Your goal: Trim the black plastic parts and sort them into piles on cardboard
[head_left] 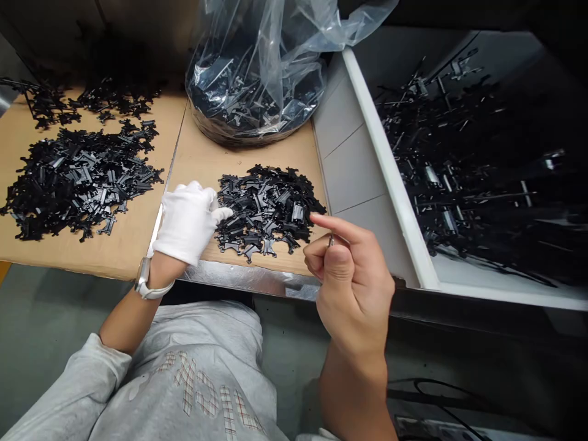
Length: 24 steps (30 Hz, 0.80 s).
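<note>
Cardboard bench top (202, 162), black plastic parts (266, 208)

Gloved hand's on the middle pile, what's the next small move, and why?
Probably pinch one piece off the middle pile with the left hand: its fingertips touch the pile's edge, and the right hand pinches a thin metal tool.

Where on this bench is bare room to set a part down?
Bare cardboard lies between the bag and the small pile, and along the front edge below the big pile. The grey panel beside the white bin is bare too. Crowded: inside the white bin and the cardboard's left half.
</note>
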Each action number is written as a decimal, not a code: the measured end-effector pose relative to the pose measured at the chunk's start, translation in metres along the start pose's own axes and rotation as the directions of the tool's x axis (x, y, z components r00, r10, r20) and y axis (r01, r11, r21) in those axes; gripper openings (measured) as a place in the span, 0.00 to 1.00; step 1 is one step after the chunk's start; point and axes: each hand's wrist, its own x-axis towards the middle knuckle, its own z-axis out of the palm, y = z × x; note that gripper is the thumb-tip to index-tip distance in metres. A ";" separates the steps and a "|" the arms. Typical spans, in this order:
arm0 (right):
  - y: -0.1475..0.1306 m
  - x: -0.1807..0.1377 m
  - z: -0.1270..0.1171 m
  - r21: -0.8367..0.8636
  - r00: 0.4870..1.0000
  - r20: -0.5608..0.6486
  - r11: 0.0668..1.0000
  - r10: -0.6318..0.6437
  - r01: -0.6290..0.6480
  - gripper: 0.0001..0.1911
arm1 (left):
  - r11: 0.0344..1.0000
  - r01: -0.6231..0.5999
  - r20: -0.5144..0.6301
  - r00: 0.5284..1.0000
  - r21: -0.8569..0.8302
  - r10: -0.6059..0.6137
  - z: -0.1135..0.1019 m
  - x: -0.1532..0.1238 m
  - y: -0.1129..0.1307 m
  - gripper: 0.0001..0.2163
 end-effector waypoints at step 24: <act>0.001 -0.011 0.002 -0.056 0.995 0.096 0.998 0.042 -0.036 0.18 | 0.790 0.543 0.040 0.817 0.284 -0.576 -0.054 -0.068 -0.112 0.17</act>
